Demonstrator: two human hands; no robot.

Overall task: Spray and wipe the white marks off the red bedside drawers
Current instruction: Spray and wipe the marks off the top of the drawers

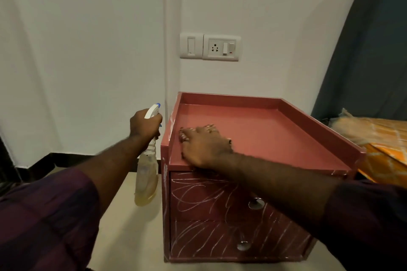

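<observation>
Gripping the bottle (147,174) at the neck, your left hand (144,124) is curling round its trigger, centre-left. Your right hand (203,146) is lying flat, uncurled, on the drawers (275,136), mid-frame. Bottle is looking light, slick; drawers rigid, probably sliding unless braced.

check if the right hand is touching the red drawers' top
Touching: head view shows the right hand lying flat on top of the red bedside drawers, no gap.
</observation>
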